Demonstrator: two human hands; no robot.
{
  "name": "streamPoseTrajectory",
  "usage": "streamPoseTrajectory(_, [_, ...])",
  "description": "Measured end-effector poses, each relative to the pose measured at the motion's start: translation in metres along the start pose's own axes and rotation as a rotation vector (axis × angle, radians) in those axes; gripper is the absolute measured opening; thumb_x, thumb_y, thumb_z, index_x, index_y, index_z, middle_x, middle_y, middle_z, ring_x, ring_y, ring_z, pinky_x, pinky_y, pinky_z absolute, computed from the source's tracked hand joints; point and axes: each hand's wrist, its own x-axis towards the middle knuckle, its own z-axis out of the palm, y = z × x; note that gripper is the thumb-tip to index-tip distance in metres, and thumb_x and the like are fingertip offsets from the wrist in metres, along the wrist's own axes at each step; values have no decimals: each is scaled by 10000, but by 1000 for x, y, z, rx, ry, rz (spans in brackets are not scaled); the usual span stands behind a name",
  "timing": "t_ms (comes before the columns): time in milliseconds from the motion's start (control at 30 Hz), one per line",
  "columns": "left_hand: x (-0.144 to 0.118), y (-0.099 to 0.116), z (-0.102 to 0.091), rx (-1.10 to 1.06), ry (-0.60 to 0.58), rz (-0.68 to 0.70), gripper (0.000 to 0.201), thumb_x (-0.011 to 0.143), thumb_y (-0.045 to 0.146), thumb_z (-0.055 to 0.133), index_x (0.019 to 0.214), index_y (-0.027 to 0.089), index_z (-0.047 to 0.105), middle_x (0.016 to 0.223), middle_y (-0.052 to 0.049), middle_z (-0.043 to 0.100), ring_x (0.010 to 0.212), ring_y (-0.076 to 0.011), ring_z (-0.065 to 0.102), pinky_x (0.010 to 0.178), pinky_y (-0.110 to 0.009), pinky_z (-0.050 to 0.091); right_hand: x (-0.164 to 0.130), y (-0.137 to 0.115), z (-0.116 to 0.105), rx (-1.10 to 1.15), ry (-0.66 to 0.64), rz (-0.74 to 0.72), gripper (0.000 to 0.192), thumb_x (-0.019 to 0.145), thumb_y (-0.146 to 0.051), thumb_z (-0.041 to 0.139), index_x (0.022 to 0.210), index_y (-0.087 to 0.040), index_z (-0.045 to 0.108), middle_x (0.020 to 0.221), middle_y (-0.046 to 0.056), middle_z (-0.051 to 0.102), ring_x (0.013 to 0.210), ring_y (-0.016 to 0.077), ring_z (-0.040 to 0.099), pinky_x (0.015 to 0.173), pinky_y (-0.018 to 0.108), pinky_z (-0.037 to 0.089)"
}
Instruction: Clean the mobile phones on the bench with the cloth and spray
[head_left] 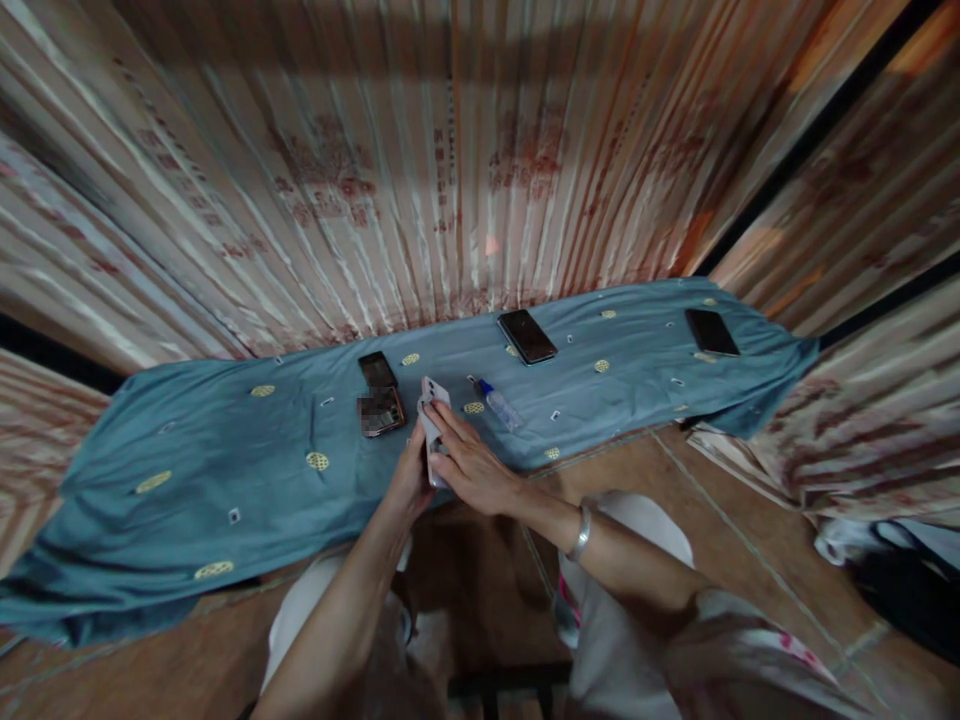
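Red print on curtain (480,170) too blurred to read; no other txt.

Two bare forearms in view, no sleeves down to the wrists. Left hand (411,478) plain: no ring, watch or band visible. Right hand (474,468) also ringless. Silver metal bangle (580,532) on right wrist, smooth, slightly loose. Light grey-white trousers (637,600) over both knees, near edge of view. White cloth with pink-red print (780,650) at near right, edge of a garment, too blurred to tell more.
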Motion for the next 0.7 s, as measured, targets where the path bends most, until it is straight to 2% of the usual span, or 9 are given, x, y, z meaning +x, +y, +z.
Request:
streamPoseTrajectory(67, [-2,-4,2,24,11,31,443,871,441,546,1231,195,621,1133,-66,716,1191,-242,593,1033,-344,444,3,3,-5,1,37,-8,626,992,-442,298,1532,-159,161,1615,106,119,1490,185,85,1209,421,143])
streamPoseTrajectory(233, [-6,-12,4,57,-25,18,424,785,452,660,1083,150,678,1072,-108,728,1137,-276,618,984,-364,480,10,11,-14,37,85,67,665,985,-517,243,1532,-148,164,1615,102,120,1489,174,84,1215,394,115])
streamPoseTrajectory(467, [-11,-1,4,29,-12,-9,301,826,406,612,1001,170,674,931,-81,736,913,-250,695,777,-362,584,15,20,-12,157,121,240,678,967,-569,265,1528,-194,202,1598,78,205,1478,202,166,1213,443,125])
streamPoseTrajectory(700, [-12,-5,3,53,-24,-36,261,856,380,579,983,165,654,880,-76,728,814,-213,699,721,-340,595,17,17,-17,148,141,136,709,958,-598,234,1525,-172,218,1591,82,225,1480,182,153,1219,407,104])
